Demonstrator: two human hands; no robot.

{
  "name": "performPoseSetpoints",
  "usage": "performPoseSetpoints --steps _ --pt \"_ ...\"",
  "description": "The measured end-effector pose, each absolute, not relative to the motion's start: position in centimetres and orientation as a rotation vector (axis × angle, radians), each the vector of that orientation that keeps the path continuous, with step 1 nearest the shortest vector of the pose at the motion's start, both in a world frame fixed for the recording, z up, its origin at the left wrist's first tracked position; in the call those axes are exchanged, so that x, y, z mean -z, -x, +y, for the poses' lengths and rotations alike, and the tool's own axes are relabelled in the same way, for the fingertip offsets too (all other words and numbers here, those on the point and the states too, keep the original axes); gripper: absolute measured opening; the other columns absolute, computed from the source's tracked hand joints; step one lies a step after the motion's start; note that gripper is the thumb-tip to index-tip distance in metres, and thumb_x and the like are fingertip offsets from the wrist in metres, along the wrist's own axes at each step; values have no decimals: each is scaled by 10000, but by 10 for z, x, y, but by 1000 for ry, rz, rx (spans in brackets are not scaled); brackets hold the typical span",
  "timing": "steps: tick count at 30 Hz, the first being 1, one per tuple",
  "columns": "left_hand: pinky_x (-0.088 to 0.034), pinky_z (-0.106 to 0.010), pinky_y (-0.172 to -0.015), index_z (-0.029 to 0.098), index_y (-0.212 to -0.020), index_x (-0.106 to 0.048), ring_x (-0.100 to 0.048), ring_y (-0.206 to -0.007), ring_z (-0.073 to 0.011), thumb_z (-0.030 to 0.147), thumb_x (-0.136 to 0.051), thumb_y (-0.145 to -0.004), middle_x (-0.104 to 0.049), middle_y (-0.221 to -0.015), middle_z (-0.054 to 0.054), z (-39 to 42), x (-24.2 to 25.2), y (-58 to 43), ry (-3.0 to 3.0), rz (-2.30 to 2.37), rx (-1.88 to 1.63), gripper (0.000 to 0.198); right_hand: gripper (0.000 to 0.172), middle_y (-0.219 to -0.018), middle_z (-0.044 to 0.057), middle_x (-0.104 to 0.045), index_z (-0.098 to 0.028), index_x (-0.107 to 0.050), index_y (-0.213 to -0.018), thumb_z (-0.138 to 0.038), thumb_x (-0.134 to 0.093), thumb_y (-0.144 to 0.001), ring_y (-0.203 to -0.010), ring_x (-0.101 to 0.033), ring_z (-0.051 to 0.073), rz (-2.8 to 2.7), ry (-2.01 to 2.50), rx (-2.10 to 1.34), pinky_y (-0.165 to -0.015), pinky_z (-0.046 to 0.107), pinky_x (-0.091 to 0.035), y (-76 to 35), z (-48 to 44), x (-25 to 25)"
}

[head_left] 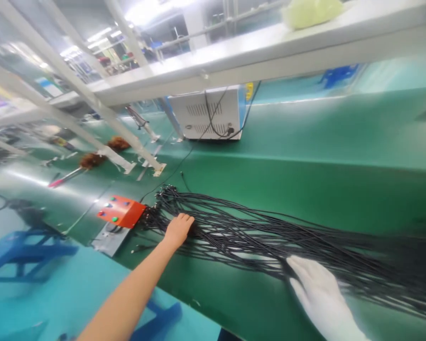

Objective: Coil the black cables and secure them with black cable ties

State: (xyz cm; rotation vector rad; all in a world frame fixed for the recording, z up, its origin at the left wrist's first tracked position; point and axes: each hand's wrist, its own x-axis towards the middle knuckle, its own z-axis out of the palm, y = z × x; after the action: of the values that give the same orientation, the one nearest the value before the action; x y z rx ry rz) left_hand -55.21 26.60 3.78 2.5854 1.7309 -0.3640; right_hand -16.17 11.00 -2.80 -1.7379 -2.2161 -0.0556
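A large bundle of thin black cables point(270, 232) lies spread along the green work surface point(305, 156). My bare left hand point(179, 228) reaches out to the cable ends near the left, its fingers curled down onto the strands. My right hand point(317, 289), in a white glove, rests on the middle of the bundle with fingers stretched flat over the cables. Whether the left fingers pinch any strand is hidden.
An orange control box with buttons point(121, 211) sits at the bench edge just left of the cable ends. A white and blue machine point(213, 113) stands at the back under a white shelf frame point(234, 52). A blue stool point(21, 248) stands on the floor.
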Motion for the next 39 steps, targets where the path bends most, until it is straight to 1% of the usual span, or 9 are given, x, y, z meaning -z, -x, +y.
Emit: performPoseSetpoints --steps 3,8,14,17,21,27,31,34,39 --pt "-458 -411 -867 151 -1008 -593 -576 -951 -185 289 -523 -892 -607 -1046 -58 279 -53 562 -2605 1636 411 193 358 -1156 66 -629 -210 -606 -1133 -316 -487 -812 -1039 -557 263 -2284 1670 76 -930 424 -361 183 105 35" --pt "-312 -387 -993 226 -964 -615 -547 -988 -192 142 -521 -825 -632 -949 -45 280 -90 579 -2646 1554 339 187 402 -1238 68 -585 -196 -613 -1136 -318 -522 -764 -1091 -532 275 -2372 1661 137 -952 434 -351 188 102 46" --pt "-383 -350 -842 227 -758 -640 -573 -881 -218 134 -548 -771 -640 -817 -58 253 -72 608 -2618 1600 357 132 275 -1138 120 -634 -156 -694 -948 -227 -472 -804 -1053 -548 300 -2323 1860 147 -943 476 -361 215 107 29" --pt "-373 -379 -862 223 -814 -636 -546 -945 -242 95 -468 -797 -640 -857 -81 257 -65 620 -2624 1731 311 211 294 -1138 105 -637 -164 -680 -1003 -234 -480 -799 -1082 -535 299 -2321 1779 157 -984 493 -320 244 109 23" --pt "-318 -401 -948 235 -906 -638 -500 -1030 -250 111 -429 -823 -632 -932 -84 278 -85 631 -2645 1825 218 256 338 -1138 91 -640 -174 -667 -1034 -214 -483 -753 -1042 -554 293 -2332 1730 159 -934 493 -350 265 111 34" --pt "-358 -411 -864 271 -1050 -628 -493 -1016 -268 149 -389 -870 -604 -996 -96 264 -104 638 -2618 1817 198 323 393 -1177 95 -621 -165 -653 -1077 -157 -454 -739 -1079 -536 296 -2356 1766 205 -977 514 -312 268 106 52" --pt "-406 -363 -798 244 -907 -667 -549 -930 -239 126 -520 -809 -607 -924 -81 243 -91 645 -2529 1769 292 213 415 -1187 98 -614 -172 -645 -1090 -145 -478 -711 -1079 -536 310 -2351 1796 214 -959 521 -326 271 104 53" --pt "-448 -299 -759 257 -970 -646 -578 -891 -190 179 -668 -732 -617 -937 -29 255 -85 648 -2452 1742 312 251 347 -1111 92 -652 -178 -668 -1024 -163 -495 -723 -998 -582 293 -2330 1754 243 -902 485 -379 272 110 45" --pt "-480 -411 -839 159 -1108 -553 -561 -994 -206 299 -515 -896 -565 -1135 -78 314 -78 635 -2466 1821 206 257 272 -1007 62 -681 -195 -659 -1003 -251 -526 -774 -918 -616 236 -2252 1688 235 -832 385 -439 290 135 25"
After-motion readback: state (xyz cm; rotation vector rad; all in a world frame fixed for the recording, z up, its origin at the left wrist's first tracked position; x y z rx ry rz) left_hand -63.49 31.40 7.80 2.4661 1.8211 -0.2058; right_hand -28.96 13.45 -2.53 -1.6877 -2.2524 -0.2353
